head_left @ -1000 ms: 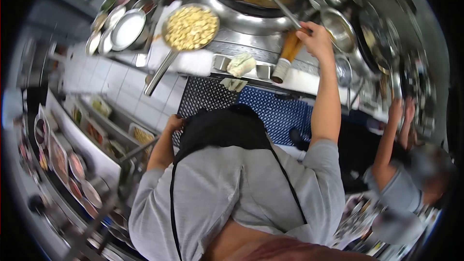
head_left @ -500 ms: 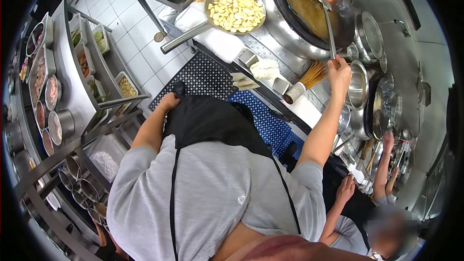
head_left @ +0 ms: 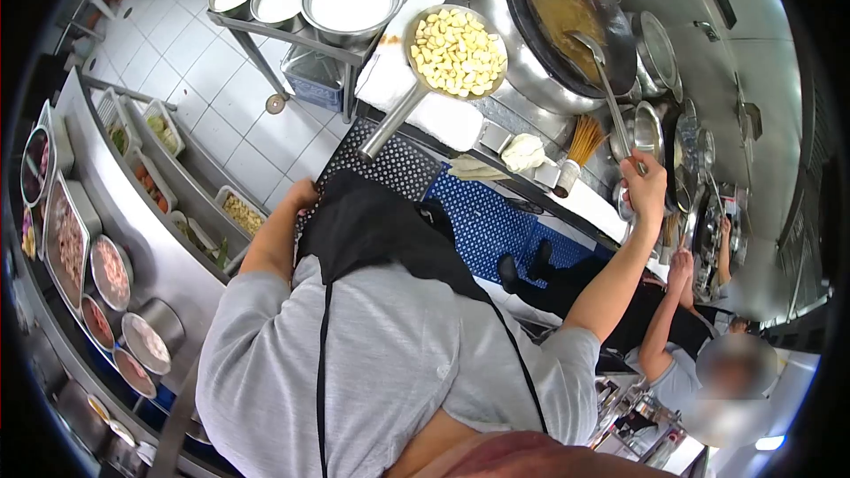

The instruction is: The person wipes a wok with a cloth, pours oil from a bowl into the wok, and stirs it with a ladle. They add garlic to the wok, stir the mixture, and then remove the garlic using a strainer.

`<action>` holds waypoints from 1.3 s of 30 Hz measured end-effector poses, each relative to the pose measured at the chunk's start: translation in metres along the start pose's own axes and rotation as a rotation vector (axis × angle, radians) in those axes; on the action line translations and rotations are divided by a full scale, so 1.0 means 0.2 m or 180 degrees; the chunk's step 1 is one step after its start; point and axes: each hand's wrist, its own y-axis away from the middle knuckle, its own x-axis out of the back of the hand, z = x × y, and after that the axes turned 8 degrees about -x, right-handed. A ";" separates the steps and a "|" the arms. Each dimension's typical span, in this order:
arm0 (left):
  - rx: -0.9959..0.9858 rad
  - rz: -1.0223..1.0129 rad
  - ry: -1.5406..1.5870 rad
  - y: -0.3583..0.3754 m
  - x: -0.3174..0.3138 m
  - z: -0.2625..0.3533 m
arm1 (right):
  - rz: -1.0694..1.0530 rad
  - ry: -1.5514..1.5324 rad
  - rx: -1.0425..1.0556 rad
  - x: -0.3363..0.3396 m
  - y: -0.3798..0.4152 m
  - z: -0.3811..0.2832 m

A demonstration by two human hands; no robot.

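Right hand (head_left: 645,188) drew one ladle (head_left: 609,88) back.

One wok (head_left: 567,18), one ladle (head_left: 606,80), one strainer pan (head_left: 456,53), three white-filled bowls (head_left: 351,2).

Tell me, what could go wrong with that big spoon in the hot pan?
The right hand holds the ladle by the very end of its long handle, so liquid in the wok might slop or splash. A co-worker's hand reaches close beside that arm and could bump it.
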 end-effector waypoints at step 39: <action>-0.0681 0.0404 0.0593 -0.02 -0.03 0.07 | 0.0891 0.0415 0.0546 -0.39 -0.57 -0.20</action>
